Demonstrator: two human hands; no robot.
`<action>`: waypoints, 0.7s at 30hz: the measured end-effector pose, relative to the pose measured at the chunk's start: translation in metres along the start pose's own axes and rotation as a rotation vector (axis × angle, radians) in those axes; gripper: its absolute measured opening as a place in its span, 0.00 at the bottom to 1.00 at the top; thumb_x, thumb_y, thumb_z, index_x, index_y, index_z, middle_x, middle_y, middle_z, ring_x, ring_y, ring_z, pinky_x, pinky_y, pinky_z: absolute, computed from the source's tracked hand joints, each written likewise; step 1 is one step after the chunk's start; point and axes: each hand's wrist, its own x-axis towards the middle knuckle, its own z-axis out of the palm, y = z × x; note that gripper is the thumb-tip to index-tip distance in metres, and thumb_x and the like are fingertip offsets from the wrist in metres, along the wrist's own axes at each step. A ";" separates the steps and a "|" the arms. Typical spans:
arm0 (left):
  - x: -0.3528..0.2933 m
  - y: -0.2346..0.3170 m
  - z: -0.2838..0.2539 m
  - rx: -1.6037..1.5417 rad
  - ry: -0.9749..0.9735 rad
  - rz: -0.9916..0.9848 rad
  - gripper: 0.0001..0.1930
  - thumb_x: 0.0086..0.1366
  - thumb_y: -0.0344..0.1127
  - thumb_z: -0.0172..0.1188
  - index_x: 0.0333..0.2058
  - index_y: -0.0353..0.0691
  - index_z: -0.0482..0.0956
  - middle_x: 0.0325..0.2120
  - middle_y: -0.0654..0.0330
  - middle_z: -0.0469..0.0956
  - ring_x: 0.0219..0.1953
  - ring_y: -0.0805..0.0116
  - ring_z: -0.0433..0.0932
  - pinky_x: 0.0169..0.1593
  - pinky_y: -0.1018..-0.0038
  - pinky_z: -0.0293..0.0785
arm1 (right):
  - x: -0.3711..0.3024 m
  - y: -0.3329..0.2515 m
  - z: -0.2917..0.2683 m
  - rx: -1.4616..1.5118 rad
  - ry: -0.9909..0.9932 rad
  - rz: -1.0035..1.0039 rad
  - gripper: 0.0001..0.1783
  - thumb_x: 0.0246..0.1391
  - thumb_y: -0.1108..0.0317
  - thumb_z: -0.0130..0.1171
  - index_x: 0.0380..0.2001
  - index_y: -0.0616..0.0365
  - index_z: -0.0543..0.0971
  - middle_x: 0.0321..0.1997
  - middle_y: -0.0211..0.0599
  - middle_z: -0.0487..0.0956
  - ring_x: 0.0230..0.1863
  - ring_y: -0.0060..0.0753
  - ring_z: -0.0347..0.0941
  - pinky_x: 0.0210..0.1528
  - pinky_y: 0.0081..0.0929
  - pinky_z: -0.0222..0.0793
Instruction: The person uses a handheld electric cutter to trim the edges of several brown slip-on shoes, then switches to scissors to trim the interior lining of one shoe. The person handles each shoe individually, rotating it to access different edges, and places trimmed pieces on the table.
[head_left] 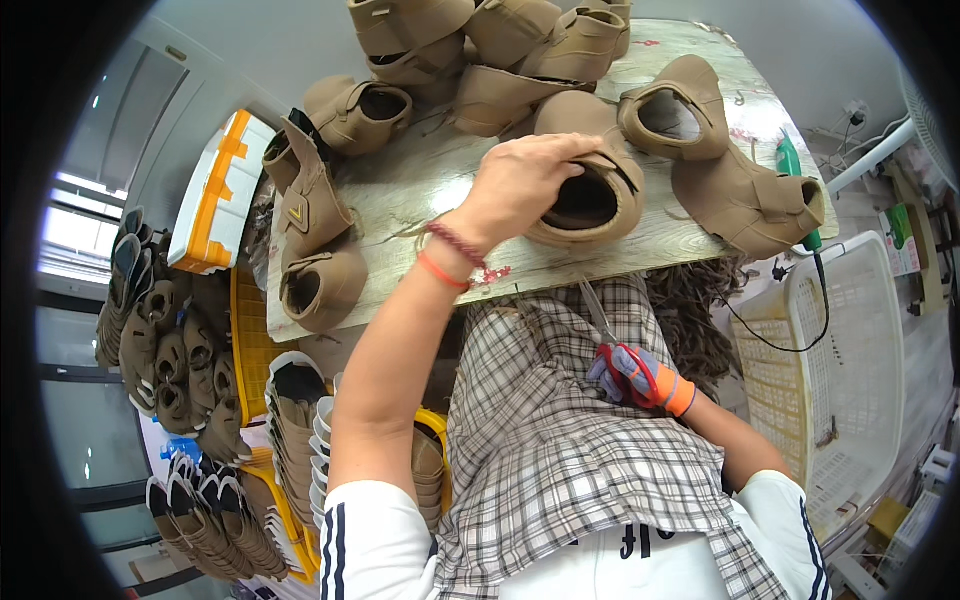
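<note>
My bare left hand (518,185), with bands on its wrist, grips the ankle opening of a tan shoe upper (590,228) by its strap, at the table's near edge. The toe of this upper points away from me. In my right hand (640,378), gloved in grey-purple and orange, is a pair of scissors (598,308) with red handles. Their blades point up toward the table edge, apart from the shoe upper. A second tan upper (700,148) lies just beyond, to the right, and a third (765,205) rests at the table's right edge.
More tan uppers (410,30) are piled on the far side of the pale wood table (430,215). A green corded tool (788,160) is at its right edge. A white basket (870,340) stands right, brown strips (700,300) hang below, and yellow crates (250,340) with shoe parts stand left.
</note>
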 end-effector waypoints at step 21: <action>-0.244 -0.032 -0.225 -0.158 0.456 -0.736 0.13 0.64 0.27 0.46 0.42 0.33 0.78 0.38 0.58 0.80 0.40 0.65 0.78 0.46 0.73 0.73 | -0.001 -0.013 0.010 -0.320 0.030 0.159 0.19 0.55 0.55 0.55 0.36 0.63 0.75 0.23 0.34 0.73 0.21 0.27 0.68 0.27 0.24 0.68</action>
